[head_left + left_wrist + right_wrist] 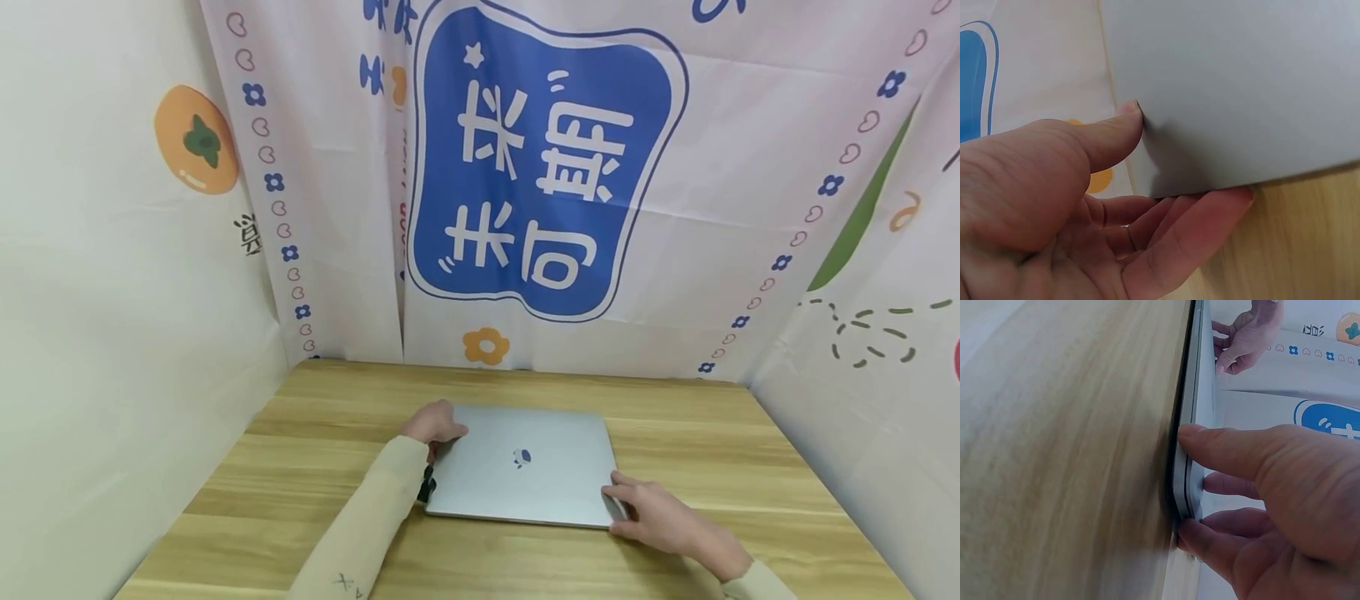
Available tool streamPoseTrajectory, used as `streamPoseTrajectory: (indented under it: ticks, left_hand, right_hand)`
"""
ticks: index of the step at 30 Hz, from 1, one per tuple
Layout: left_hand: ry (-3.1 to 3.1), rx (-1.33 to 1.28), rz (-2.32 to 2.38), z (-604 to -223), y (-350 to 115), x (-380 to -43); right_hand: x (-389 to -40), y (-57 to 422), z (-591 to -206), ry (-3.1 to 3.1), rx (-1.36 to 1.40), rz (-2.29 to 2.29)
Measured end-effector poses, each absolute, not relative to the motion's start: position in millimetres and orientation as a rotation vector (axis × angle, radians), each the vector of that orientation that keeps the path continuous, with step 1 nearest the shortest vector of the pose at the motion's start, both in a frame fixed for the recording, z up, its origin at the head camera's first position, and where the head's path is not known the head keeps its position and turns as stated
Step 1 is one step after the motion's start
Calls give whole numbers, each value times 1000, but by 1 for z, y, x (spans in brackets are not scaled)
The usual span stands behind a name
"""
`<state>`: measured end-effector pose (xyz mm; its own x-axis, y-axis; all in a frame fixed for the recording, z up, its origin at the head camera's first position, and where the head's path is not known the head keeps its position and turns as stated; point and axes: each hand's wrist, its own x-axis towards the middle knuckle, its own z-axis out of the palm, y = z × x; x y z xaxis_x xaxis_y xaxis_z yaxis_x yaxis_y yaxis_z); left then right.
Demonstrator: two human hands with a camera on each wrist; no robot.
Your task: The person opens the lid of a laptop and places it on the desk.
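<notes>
A closed silver laptop (555,471) with a small blue emblem on its lid lies on the wooden table in the head view. At its far left corner, my left hand (433,423) grips it. In the left wrist view the thumb (1113,139) is on the lid and the fingers (1188,240) are along the side edge. My right hand (660,517) pinches the near right corner. Seen from the right wrist, its thumb (1229,447) is against the front edge and its fingertips are at the side. The laptop's underside is hidden.
The wooden table (315,467) reaches back to a white printed cloth (345,208) with a blue sign. White cloth walls stand at the left (97,333) and right (847,417). A black item (427,485) shows at the left wrist.
</notes>
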<state>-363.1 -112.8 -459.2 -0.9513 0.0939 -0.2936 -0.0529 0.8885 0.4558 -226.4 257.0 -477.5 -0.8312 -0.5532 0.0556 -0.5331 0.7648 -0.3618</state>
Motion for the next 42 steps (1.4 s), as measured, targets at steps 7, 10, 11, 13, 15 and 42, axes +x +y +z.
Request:
streamPoseTrajectory:
  ticks: [7, 10, 11, 13, 15, 42]
  left_hand:
    - [2705, 17, 719, -459, -108, -363]
    - [2698, 16, 729, -458, -106, -362]
    - [2701, 20, 723, -458, -105, -361]
    - [2703, 17, 713, -458, -104, -360]
    - [2698, 11, 708, -457, -102, -359]
    - [2736, 93, 646, -459, -99, -357]
  right_hand:
    - [-225, 262, -476, 2912, -908, -560]
    - [-225, 264, -475, 2924, -906, -549]
    - [-225, 265, -475, 2926, -904, -545]
    - [-225, 266, -475, 2924, -898, -544]
    - [-225, 268, -475, 2919, -890, -544]
    - [-222, 268, -470, 2925, -833, -483]
